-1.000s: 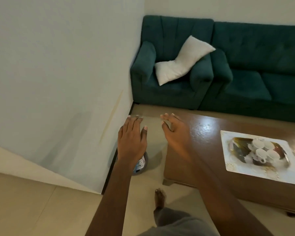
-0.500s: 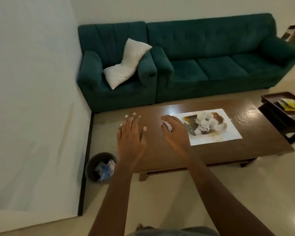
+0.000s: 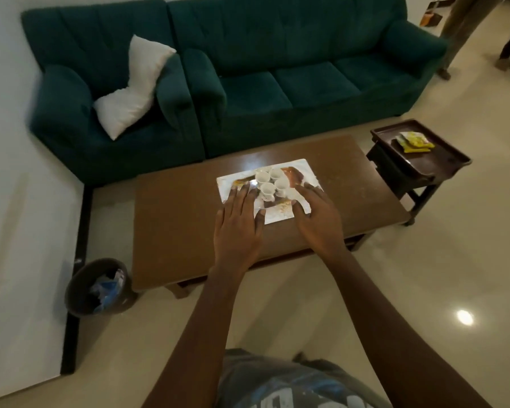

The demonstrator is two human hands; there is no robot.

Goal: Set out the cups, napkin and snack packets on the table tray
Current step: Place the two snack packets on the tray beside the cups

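Note:
Several small white cups point(image 3: 270, 182) stand bunched together on a white patterned tray point(image 3: 302, 172) in the middle of a brown coffee table point(image 3: 183, 213). My left hand point(image 3: 237, 225) and my right hand point(image 3: 317, 217) are stretched out flat in front of me, fingers apart and empty, and in the image they cover the tray's near corners. Yellow snack packets point(image 3: 414, 141) lie on a dark side-table tray point(image 3: 442, 159) at the right. I see no napkin.
A dark green sofa point(image 3: 306, 69) and armchair point(image 3: 80, 92) with a white cushion point(image 3: 133, 89) stand behind the table. A bin with rubbish point(image 3: 99, 287) sits by the left wall. A person's legs point(image 3: 483, 28) show at the far right.
The view has swung right from the wall, bringing the table, tray and side table to the middle. Both hands stay raised and open and now overlap the tray.

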